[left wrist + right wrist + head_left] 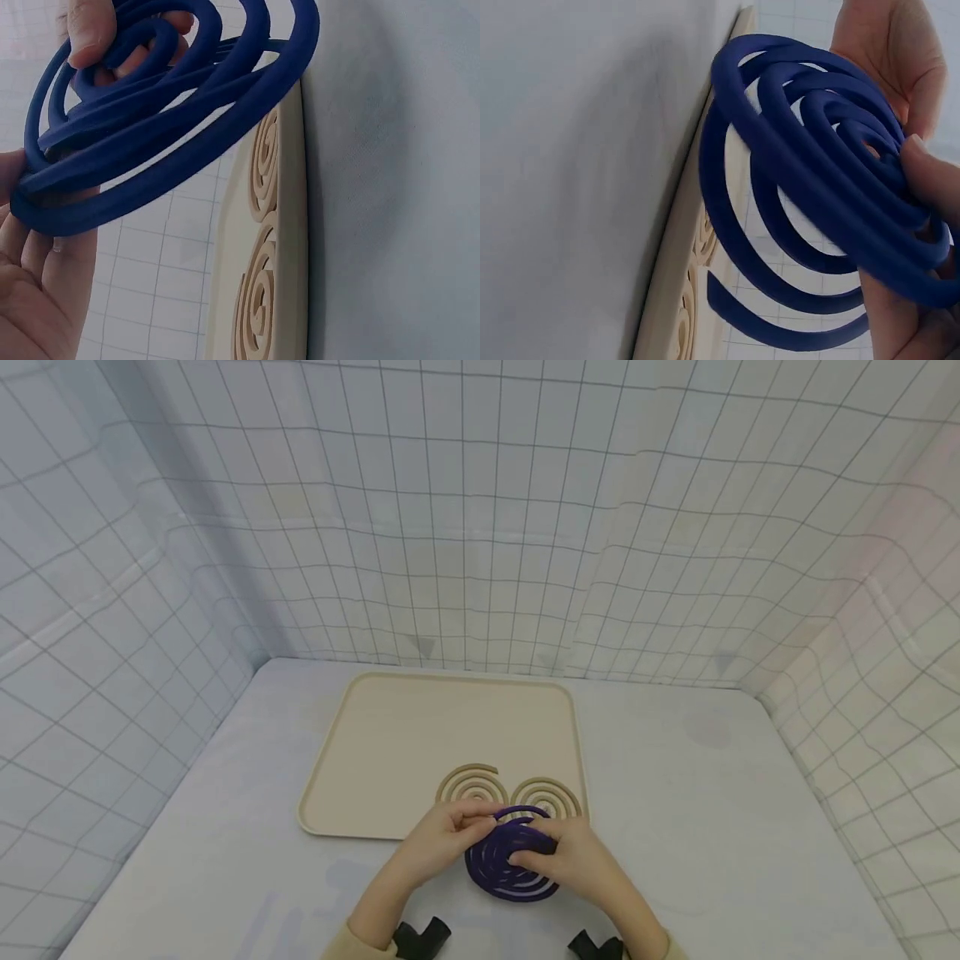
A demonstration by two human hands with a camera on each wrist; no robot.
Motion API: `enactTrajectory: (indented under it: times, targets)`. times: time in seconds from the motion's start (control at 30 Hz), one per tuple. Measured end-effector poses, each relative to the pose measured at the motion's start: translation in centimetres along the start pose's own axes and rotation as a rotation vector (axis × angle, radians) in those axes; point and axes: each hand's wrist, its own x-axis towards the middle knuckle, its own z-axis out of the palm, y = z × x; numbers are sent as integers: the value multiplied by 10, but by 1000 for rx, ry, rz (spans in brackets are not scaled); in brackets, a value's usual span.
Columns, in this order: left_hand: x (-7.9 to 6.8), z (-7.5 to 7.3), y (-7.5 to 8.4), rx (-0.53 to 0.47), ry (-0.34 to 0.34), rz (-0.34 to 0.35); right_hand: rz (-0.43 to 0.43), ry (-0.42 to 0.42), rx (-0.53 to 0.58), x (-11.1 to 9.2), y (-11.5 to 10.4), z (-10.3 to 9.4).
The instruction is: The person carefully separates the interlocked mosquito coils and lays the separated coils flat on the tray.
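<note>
Two dark blue spiral mosquito coils, nested together, are held up over the tray's near edge. My left hand pinches the coils' outer edge at the left between thumb and fingers. From the right, my right hand grips them, its thumb near the centre and its fingers behind. In the right wrist view, rings of the blue coils are spread apart, and one loose end hangs away from the rest. Two tan mosquito coils lie side by side on the tray just beyond, partly hidden by the hands.
A beige tray with a raised rim lies on the white-covered table. White curtains with a dark grid enclose the back and both sides. Black wrist mounts show at the near edge by the sleeves.
</note>
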Motion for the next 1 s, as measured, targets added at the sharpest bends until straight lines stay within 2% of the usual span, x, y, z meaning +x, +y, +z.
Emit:
enactTrajectory:
  times: [0.1, 0.27, 0.4, 0.5, 0.6, 0.8, 1.0]
  targets:
    - [0, 1, 0, 0, 4, -13, 12, 28, -5, 0, 1, 2]
    - [-3, 1, -5, -45, -35, -5, 58, 111, 24, -2, 4, 6]
    - [-8, 0, -9, -50, 6, -45, 14, 140, 31, -4, 5, 8]
    - [-10, 0, -11, -18, 66, -84, 36, 125, 52, -5, 4, 8]
    - [-9, 0, -12, 11, 92, -76, 85, 98, 72, -5, 3, 7]
    - [-8, -1, -16, -28, 53, -7, 115, 74, 66, -3, 2, 7]
    - [-3, -4, -13, 3, 10, -46, 111, 53, 62, -4, 4, 9]
